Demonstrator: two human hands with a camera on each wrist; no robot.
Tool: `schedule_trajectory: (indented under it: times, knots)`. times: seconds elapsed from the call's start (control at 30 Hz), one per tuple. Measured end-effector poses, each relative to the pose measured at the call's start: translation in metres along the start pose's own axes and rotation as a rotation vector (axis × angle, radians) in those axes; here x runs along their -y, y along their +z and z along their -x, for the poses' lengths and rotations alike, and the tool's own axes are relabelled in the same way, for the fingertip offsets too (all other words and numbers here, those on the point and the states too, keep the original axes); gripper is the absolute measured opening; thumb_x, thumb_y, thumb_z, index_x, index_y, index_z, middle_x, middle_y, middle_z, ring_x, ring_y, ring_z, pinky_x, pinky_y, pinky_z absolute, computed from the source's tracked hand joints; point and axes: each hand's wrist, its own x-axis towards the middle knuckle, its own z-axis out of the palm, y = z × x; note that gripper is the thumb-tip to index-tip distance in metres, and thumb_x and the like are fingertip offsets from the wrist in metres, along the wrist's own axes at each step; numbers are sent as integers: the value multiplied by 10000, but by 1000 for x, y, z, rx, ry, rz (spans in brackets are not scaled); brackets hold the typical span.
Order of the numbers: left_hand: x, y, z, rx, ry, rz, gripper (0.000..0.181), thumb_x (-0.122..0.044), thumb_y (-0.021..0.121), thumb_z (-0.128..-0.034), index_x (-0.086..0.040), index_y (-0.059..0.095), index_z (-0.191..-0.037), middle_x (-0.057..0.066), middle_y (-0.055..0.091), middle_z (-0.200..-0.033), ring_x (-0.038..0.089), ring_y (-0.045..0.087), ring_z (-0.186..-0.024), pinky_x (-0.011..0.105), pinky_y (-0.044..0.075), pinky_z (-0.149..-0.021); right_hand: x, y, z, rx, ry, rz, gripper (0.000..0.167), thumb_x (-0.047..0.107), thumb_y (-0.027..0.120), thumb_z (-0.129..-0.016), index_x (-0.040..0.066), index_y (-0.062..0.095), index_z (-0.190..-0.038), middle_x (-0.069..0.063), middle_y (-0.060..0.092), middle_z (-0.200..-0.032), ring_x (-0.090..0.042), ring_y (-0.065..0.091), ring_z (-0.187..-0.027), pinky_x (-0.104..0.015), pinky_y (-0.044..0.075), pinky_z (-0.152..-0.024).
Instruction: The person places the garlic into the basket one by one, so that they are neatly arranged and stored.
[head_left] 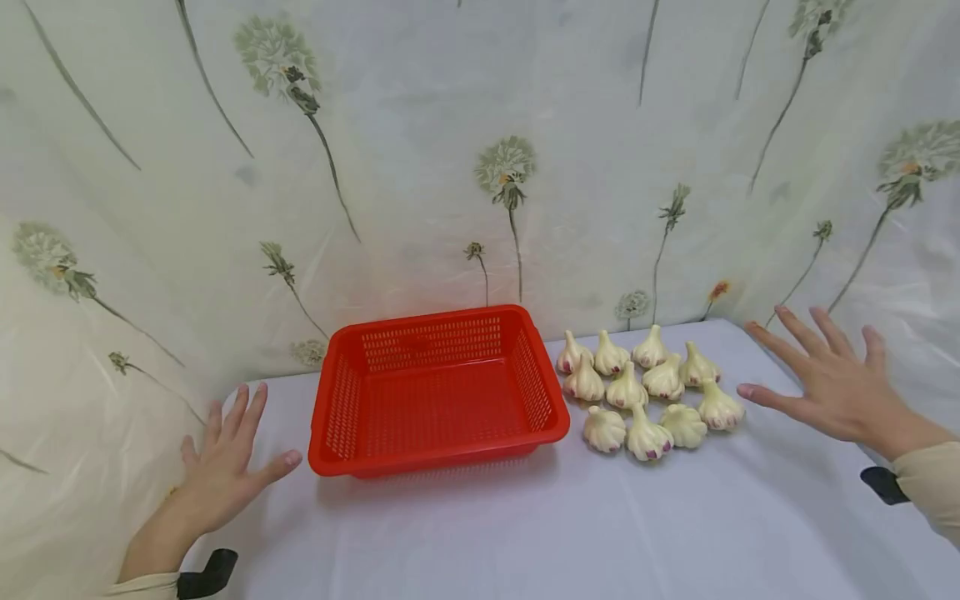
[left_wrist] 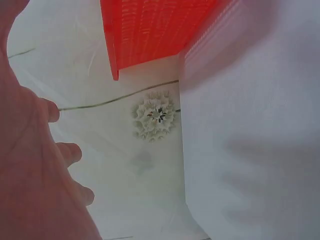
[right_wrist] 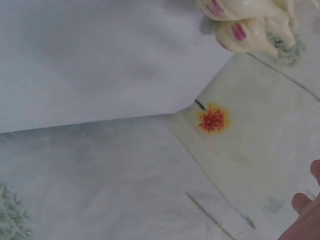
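Note:
Both hands hold nothing, their fingers spread. The left hand [head_left: 220, 473] hovers over the table's left edge, to the left of a red plastic basket [head_left: 438, 458]; in the left wrist view this hand [left_wrist: 37, 150] fills the left side and the basket [left_wrist: 155, 35] shows at the top. Over the right edge hovers the right hand [head_left: 843, 387], to the right of several white garlic bulbs [head_left: 626, 388] with purple marks. The right wrist view shows part of this hand [right_wrist: 305, 215] at the lower right corner and some bulbs [right_wrist: 245, 35] at the top right.
A white-covered table [head_left: 480, 533] carries the basket and the garlic, which lies in loose rows just right of the basket. Behind and beside the table hangs a pale curtain [head_left: 420, 167] printed with dandelions. A dark strap piece [head_left: 208, 575] sits at the left wrist, another [head_left: 885, 485] at the right.

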Motion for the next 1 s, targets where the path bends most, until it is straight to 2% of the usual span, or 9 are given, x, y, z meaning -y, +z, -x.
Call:
schedule_trajectory:
  times: [0.17, 0.3, 0.43, 0.5, 0.57, 0.63, 0.73, 0.83, 1.0]
  knots:
    - [-10, 7, 3, 41, -21, 29, 1152, -659, 666, -943, -114, 8, -1715, 299, 85, -1746, 651, -8, -1544, 912, -51, -1063, 12, 4, -5, -74, -111, -25, 1184, 710, 839, -739, 347, 245, -1697, -68, 23, -1807, -421, -87, -1651, -831, -166, -1138]
    - [-17, 13, 7, 86, -33, 85, 1134, -649, 676, -943, -77, 68, -1709, 320, 257, -1699, 644, 85, -1529, 903, -40, -1068, 30, 12, -9, -154, -204, -70, 1179, 698, 901, -655, 324, 385, -1647, -146, 276, -1740, -429, 81, -1639, -847, -107, -1143]
    - [-22, 17, 9, 96, -30, 99, 1090, -649, 655, -957, -76, 109, -1706, 313, 410, -1629, 631, 154, -1510, 908, 6, -1053, 58, 22, -15, -258, -286, -147, 1157, 672, 951, -582, 303, 502, -1583, -130, 662, -1411, -436, 347, -1492, -834, -56, -1163]
    - [-25, 17, 9, 91, -22, 102, 1071, -645, 646, -965, -71, 125, -1704, 302, 451, -1607, 612, 188, -1504, 904, 25, -1052, 73, 27, -17, -304, -323, -198, 1129, 643, 974, -557, 280, 559, -1542, -71, 767, -1194, -420, 429, -1388, -811, -50, -1180]
    - [-28, 18, 9, 85, -12, 105, 1068, -646, 646, -967, -66, 133, -1702, 286, 468, -1603, 576, 214, -1511, 897, 42, -1055, 88, 33, -18, -332, -354, -238, 1083, 616, 987, -550, 261, 608, -1501, -11, 794, -1068, -386, 463, -1324, -796, -44, -1189]
    - [-30, 18, 8, 79, -1, 111, 1069, -644, 644, -970, -51, 133, -1700, 282, 467, -1605, 540, 232, -1519, 894, 54, -1052, 102, 38, -19, -333, -381, -274, 1024, 589, 998, -552, 245, 651, -1452, 24, 796, -1036, -355, 472, -1299, -786, -34, -1193]
    - [-32, 20, 6, 77, -1, 112, 1090, -652, 648, -964, -24, 136, -1693, 280, 452, -1615, 504, 245, -1528, 893, 63, -1053, 121, 44, -21, -321, -422, -296, 910, 542, 1003, -568, 233, 702, -1369, 25, 781, -1119, -320, 477, -1291, -788, 1, -1187]
    - [-35, 22, 4, 82, -3, 108, 1098, -651, 656, -960, 8, 155, -1681, 279, 451, -1616, 501, 262, -1528, 894, 74, -1056, 136, 51, -22, -312, -455, -281, 804, 500, 998, -581, 238, 735, -1295, 14, 780, -1120, -309, 486, -1278, -798, 54, -1175]
    - [-37, 28, 2, 104, -9, 100, 1078, -643, 652, -964, 38, 196, -1665, 285, 468, -1601, 524, 303, -1502, 889, 110, -1066, 150, 63, -24, -319, -500, -226, 713, 531, 975, -590, 229, 767, -1201, 36, 792, -1015, -271, 511, -1245, -774, 86, -1194]
